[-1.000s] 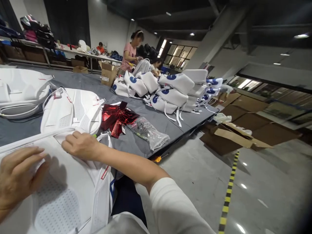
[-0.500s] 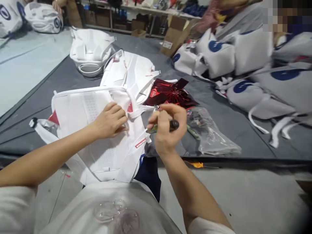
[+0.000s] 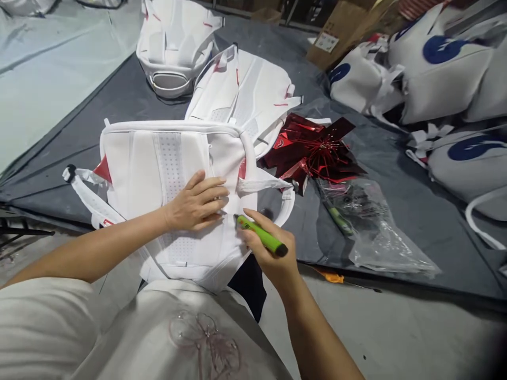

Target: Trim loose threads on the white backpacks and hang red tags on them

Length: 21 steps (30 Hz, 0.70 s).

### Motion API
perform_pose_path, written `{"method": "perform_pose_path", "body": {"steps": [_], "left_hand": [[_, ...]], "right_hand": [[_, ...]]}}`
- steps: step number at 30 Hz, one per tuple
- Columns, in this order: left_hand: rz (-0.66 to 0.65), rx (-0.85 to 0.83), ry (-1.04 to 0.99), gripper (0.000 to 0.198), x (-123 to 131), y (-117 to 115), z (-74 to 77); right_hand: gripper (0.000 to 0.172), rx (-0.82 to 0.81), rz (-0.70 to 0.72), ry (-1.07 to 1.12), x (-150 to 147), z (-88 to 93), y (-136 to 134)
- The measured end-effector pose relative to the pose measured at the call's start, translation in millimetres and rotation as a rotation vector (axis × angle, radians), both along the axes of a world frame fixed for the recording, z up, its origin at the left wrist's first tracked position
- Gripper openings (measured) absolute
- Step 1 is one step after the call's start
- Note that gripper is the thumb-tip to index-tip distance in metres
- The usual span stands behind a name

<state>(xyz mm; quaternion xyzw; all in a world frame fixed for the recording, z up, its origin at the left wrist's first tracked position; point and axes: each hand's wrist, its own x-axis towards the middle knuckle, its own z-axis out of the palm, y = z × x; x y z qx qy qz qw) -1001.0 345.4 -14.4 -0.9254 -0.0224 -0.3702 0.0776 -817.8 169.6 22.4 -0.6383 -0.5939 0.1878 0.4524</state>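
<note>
A white backpack lies flat on the dark grey table, its straps hanging over the near edge. My left hand rests palm down on its lower middle, fingers spread. Just right of it, my right hand grips a green marker pen whose tip touches the backpack's fabric.
A red foil pinwheel lies right of the backpack. Beside it is a clear plastic bag holding another green pen. Two more white backpacks lie behind. White bags with blue logos pile at the right, by a cardboard box.
My head has tilted down from the room to the table. My right hand picked up the green pen and brought its tip onto the backpack. My left hand stays flat on the backpack.
</note>
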Motion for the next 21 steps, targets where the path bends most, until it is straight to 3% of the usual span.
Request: {"method": "perform_pose_path", "body": {"steps": [4, 7, 10, 15, 21], "left_hand": [[-0.047, -0.007, -0.082, 0.023, 4, 2, -3.9], [-0.047, 0.011, -0.12, 0.024, 5, 3, -6.8], [-0.034, -0.003, -0.059, 0.021, 5, 4, -12.2], [-0.095, -0.093, -0.047, 0.019, 5, 7, -19.6], [-0.051, -0.306, 0.236, 0.019, 1, 6, -17.6]], "right_hand": [[0.021, -0.055, -0.19, 0.29, -15, 2.9, 7], [0.014, 0.036, -0.331, 0.29, -28, -3.5, 24], [0.012, 0.099, -0.326, 0.159, -35, -12.0, 37], [0.014, 0.057, -0.32, 0.031, -35, -16.6, 40], [0.017, 0.039, -0.298, -0.03, -34, -13.1, 42]]}}
